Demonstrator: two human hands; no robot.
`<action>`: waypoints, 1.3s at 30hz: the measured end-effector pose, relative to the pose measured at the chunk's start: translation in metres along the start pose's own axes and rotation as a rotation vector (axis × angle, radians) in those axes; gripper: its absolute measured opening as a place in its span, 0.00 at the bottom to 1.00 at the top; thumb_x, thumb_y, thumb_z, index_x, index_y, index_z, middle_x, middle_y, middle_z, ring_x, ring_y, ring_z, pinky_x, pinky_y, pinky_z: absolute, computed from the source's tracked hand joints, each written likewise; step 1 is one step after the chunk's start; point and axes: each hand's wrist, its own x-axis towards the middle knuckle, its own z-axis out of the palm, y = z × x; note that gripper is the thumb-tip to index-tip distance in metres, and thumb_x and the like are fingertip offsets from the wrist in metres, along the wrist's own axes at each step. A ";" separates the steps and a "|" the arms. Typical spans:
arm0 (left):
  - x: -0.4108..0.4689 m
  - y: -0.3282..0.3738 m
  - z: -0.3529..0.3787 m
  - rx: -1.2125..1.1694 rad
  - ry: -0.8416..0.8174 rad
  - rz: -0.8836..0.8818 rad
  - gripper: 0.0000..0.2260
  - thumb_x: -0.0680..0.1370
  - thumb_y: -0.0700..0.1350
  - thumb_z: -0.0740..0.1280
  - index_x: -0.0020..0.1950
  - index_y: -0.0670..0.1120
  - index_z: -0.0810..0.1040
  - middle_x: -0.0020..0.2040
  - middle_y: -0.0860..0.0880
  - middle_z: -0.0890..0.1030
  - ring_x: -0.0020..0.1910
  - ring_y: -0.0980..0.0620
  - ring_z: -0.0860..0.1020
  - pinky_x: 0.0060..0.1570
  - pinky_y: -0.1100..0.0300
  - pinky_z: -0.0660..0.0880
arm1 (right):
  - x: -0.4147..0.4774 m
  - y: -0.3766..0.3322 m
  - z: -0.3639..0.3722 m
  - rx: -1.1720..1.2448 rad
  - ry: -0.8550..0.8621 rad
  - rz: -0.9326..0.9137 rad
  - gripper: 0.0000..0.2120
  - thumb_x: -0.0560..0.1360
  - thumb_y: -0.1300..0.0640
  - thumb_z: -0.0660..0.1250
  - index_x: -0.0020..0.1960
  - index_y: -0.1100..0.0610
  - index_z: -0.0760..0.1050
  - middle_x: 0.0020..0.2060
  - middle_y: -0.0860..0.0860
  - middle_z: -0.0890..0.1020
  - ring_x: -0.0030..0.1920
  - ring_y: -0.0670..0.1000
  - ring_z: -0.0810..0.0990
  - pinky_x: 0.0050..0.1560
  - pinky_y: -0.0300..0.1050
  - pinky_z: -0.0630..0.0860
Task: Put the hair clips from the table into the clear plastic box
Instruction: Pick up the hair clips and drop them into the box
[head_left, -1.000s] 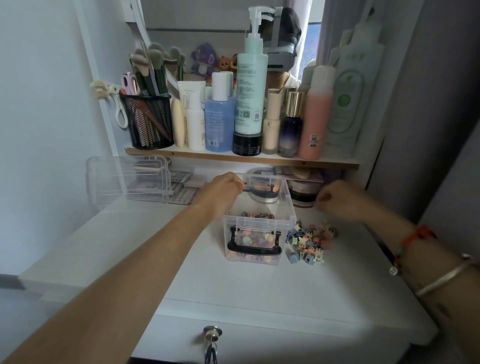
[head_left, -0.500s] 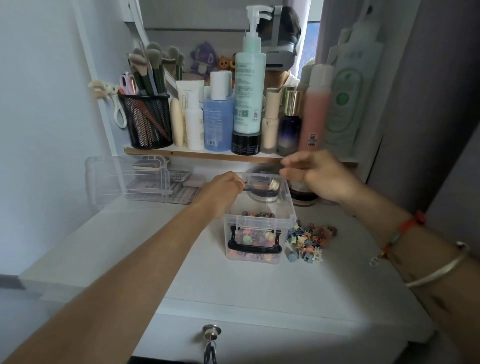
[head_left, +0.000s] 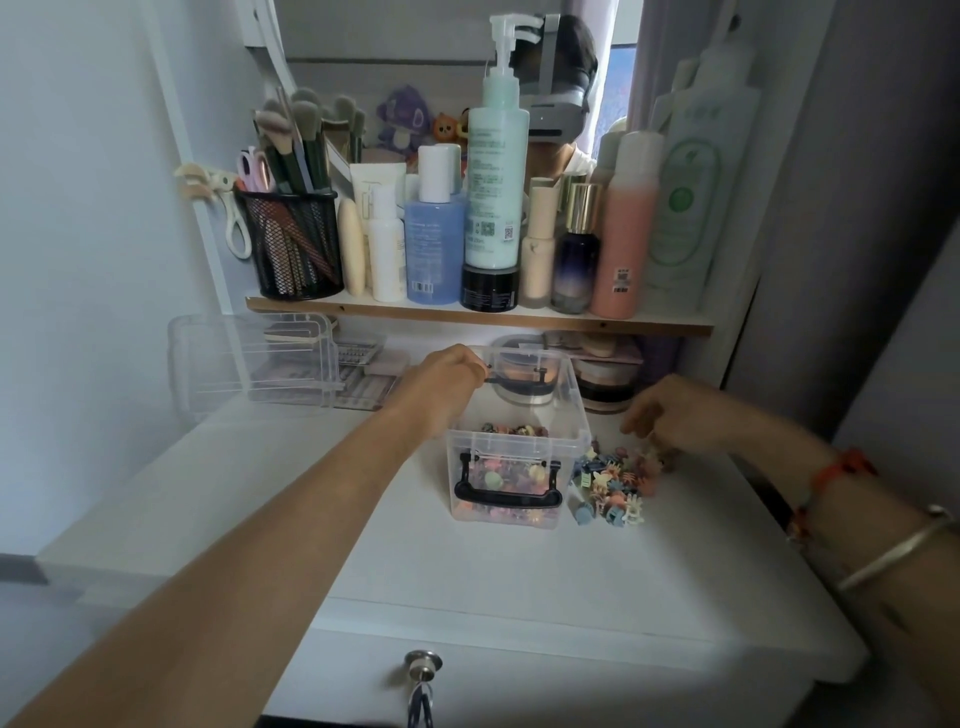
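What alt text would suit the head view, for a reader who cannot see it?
A left hand grips the rim of a clear box partly filled with hair clips, on a white table. The right hand reaches down to a pile of clips right of the box. A shelf above holds bottles.

The left forearm (head_left: 291, 535) stretches straight ahead from the lower left, the left hand (head_left: 441, 382) knuckles-up with fingers curled over the far left corner of the clear plastic box (head_left: 519, 442). The right forearm (head_left: 857, 525) comes in from the right edge, the right hand (head_left: 675, 415) lowered palm-down, fingers bunched, pointing downward and blurred
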 end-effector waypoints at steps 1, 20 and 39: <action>0.000 0.000 0.000 0.001 0.001 -0.002 0.12 0.77 0.42 0.55 0.36 0.53 0.70 0.46 0.51 0.73 0.45 0.46 0.73 0.35 0.59 0.64 | 0.000 0.002 0.000 0.019 0.012 0.015 0.18 0.72 0.74 0.57 0.56 0.63 0.78 0.57 0.58 0.79 0.51 0.51 0.76 0.37 0.34 0.70; -0.004 0.002 0.000 -0.033 0.007 -0.011 0.12 0.77 0.41 0.55 0.36 0.53 0.71 0.51 0.49 0.73 0.45 0.46 0.73 0.32 0.61 0.64 | -0.010 -0.042 -0.014 0.661 0.273 -0.322 0.13 0.72 0.63 0.69 0.56 0.59 0.78 0.45 0.45 0.80 0.46 0.43 0.78 0.52 0.34 0.71; -0.004 0.004 0.001 -0.038 0.006 -0.023 0.13 0.77 0.40 0.55 0.36 0.53 0.71 0.39 0.55 0.71 0.44 0.46 0.73 0.34 0.60 0.64 | 0.005 -0.001 -0.002 -0.174 0.147 -0.025 0.15 0.71 0.68 0.62 0.55 0.58 0.79 0.56 0.56 0.81 0.56 0.54 0.78 0.53 0.42 0.73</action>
